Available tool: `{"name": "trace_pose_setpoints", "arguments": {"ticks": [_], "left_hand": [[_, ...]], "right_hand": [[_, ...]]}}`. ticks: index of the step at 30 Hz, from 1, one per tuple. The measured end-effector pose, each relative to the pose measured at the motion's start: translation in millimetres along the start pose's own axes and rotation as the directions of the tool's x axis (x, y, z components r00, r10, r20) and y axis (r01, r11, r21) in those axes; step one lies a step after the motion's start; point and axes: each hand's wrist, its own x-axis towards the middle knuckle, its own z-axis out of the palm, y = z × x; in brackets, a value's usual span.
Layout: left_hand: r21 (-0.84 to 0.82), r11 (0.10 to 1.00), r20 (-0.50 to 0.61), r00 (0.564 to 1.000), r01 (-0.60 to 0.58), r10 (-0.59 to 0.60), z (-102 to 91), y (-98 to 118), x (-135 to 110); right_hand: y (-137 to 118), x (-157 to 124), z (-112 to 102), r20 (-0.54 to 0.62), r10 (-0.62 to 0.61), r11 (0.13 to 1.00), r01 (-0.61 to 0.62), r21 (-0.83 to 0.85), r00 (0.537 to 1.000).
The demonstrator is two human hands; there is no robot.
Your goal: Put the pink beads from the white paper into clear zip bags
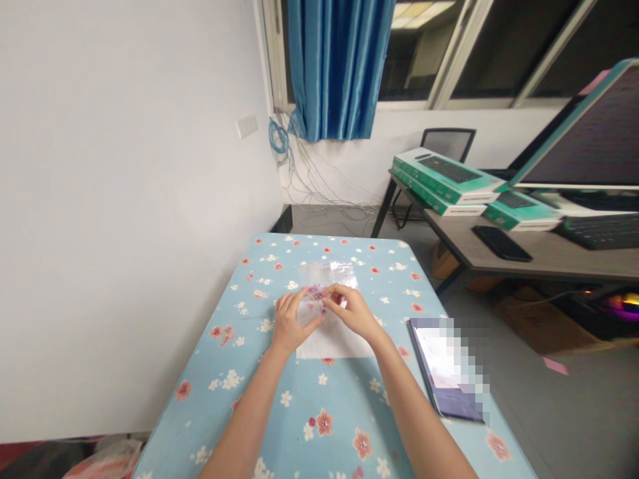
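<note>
Both my hands meet over the middle of a table covered in a blue flowered cloth (pixel 309 426). My left hand (pixel 290 322) has its fingers curled and its thumb pressed against a small cluster of pink pieces (pixel 314 293). My right hand (pixel 349 307) pinches the same cluster from the right. The pieces are too small to name. A white sheet (pixel 333 344) lies under my hands. Just beyond them lie clear plastic zip bags (pixel 327 273).
A tablet (pixel 446 372) lies on the cloth at my right. Further right stands a grey desk (pixel 529 256) with green keyboard boxes (pixel 444 179), a phone (pixel 500 243), a keyboard (pixel 602 231) and a monitor (pixel 589 136). A white wall is on the left. Blue curtain and cables are behind.
</note>
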Motion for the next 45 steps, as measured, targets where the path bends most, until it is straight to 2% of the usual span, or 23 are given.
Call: {"name": "trace_pose_setpoints", "arguments": {"ticks": [6,11,15,21,30,36,41,45], "left_hand": [[-0.005,1.0,-0.018,1.0,0.02,-0.02,0.8,-2.3,-0.6],[-0.007,0.999,-0.018,0.999,0.033,-0.033,0.5,-2.9,-0.6],[-0.012,0.999,-0.019,0.999,0.032,-0.032,-0.1,-2.3,0.0],[-0.015,0.999,-0.013,0.999,0.033,-0.033,-0.9,-0.9,0.4],[-0.02,0.999,-0.016,0.999,0.037,-0.037,-2.5,1.0,0.5],[-0.014,0.999,0.02,0.999,0.032,-0.032,-3.3,2.5,-0.8],[-0.007,0.999,0.011,0.999,0.035,-0.034,-0.6,0.6,-2.1],[-0.009,1.0,-0.01,1.0,0.024,-0.024,-0.2,0.6,-3.2]], "right_hand": [[20.2,-0.3,-4.0,-0.002,0.04,0.991,-0.04,-0.13,0.999],[32.9,-2.3,5.1,0.087,0.104,0.943,-0.07,-0.326,0.991],[32.7,-4.4,13.0,0.105,0.107,0.909,-0.054,-0.414,0.989],[33.4,-5.3,20.1,0.129,0.121,0.895,-0.052,-0.443,0.984],[37.2,-5.2,22.2,0.103,0.128,0.904,-0.073,-0.42,0.986],[38.6,-4.9,21.5,0.073,0.112,0.945,-0.083,-0.317,0.991],[39.5,-2.9,16.9,0.036,0.108,0.992,-0.105,-0.069,0.993],[31.8,-1.2,11.8,0.023,0.069,0.987,-0.071,0.144,0.997]]}}
